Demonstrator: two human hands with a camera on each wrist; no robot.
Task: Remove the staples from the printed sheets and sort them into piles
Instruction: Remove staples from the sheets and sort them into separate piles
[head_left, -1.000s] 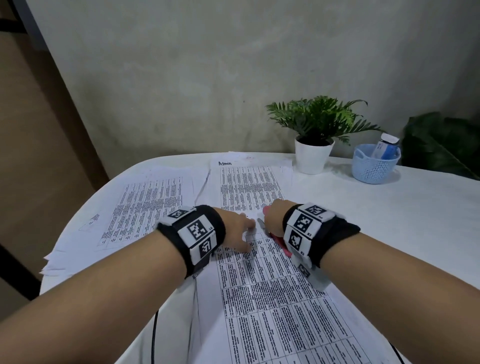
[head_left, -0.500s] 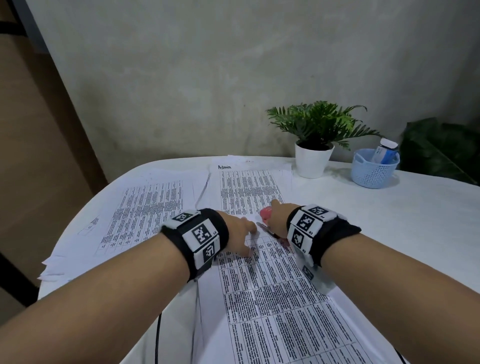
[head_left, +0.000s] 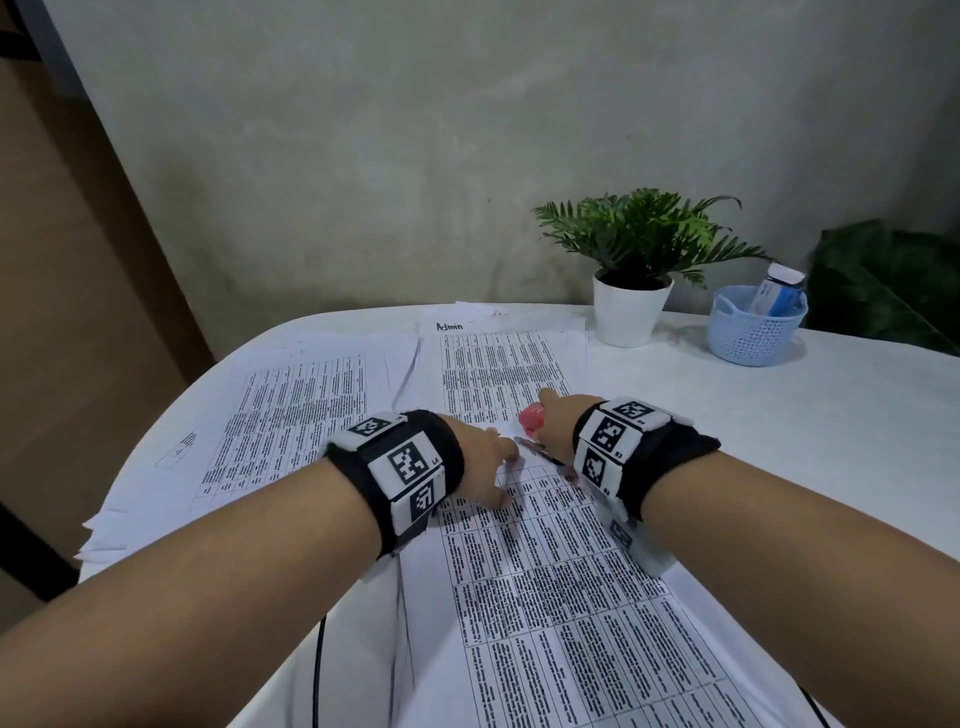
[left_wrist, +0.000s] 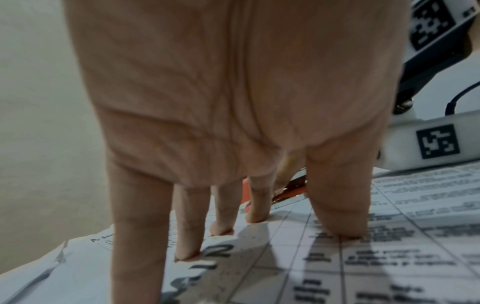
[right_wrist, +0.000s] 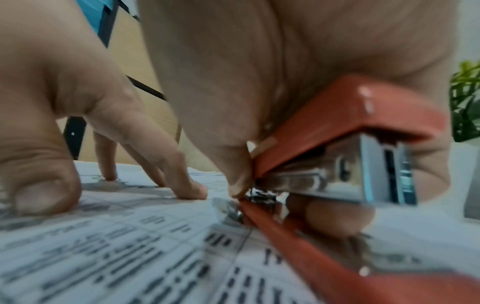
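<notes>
A stapled set of printed sheets (head_left: 571, 613) lies in front of me on the white table (head_left: 779, 441). My left hand (head_left: 488, 462) presses its straight fingertips (left_wrist: 221, 228) down on the top corner of that set. My right hand (head_left: 558, 421) grips a red stapler (head_left: 532, 418) whose metal end (right_wrist: 231, 207) rests on the paper beside my left fingers (right_wrist: 192, 191). The stapler (right_wrist: 350, 127) is tilted, its red base (right_wrist: 324, 259) lying along the sheet. Two piles of loose printed sheets lie farther back, one on the left (head_left: 291, 410) and one marked "Admin" (head_left: 498, 364).
A potted green plant (head_left: 631, 306) and a small blue basket (head_left: 753, 332) with a bottle stand at the back right. The table's left edge (head_left: 130, 499) is close to the left pile. A black cable (head_left: 319, 670) hangs under my left forearm.
My right hand has lifted the stapler's head a little, so more of its red top shows. The left hand stays pressed on the sheets. The camera view has shifted slightly.
</notes>
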